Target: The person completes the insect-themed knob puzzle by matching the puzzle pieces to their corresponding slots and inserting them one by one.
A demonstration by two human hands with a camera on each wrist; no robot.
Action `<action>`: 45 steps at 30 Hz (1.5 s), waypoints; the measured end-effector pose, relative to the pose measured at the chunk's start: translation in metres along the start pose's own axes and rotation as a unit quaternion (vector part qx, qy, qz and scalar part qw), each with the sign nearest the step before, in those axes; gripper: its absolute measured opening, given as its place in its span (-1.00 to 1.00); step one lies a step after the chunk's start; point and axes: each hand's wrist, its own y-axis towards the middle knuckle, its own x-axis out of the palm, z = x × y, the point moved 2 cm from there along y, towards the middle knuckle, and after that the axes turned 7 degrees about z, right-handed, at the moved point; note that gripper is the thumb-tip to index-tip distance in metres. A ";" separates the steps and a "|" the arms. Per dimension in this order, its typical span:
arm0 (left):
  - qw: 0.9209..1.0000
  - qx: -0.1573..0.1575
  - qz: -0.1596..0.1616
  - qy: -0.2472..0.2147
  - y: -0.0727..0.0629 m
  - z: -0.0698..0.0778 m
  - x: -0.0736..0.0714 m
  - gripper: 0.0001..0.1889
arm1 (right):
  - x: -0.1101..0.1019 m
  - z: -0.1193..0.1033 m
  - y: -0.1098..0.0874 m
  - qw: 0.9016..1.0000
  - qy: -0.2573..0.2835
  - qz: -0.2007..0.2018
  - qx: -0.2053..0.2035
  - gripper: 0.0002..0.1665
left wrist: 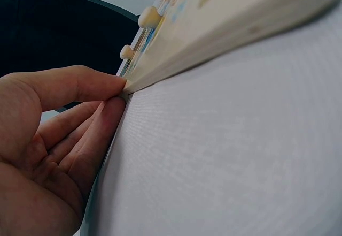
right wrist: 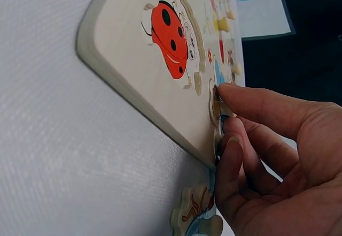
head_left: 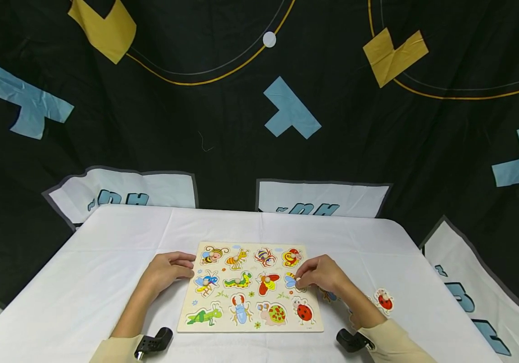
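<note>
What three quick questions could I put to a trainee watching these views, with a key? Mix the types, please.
1. Multiple choice: which creature is pictured at the near right corner of the puzzle board?
A. Grasshopper
B. Ladybug
C. Spider

2. True or false: a loose ladybug piece lies to the right of the board.

3. Open: where on the board is each hand working?

Key:
1. B.
2. True.
3. The left hand is at the left edge, its fingers touching it; the right hand is at the right end of the middle row.
</note>
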 end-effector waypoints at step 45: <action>1.000 -0.002 0.003 0.008 -0.001 -0.001 0.000 -0.52 | -0.028 0.011 -0.009 1.000 0.001 -0.011 -0.016 -0.76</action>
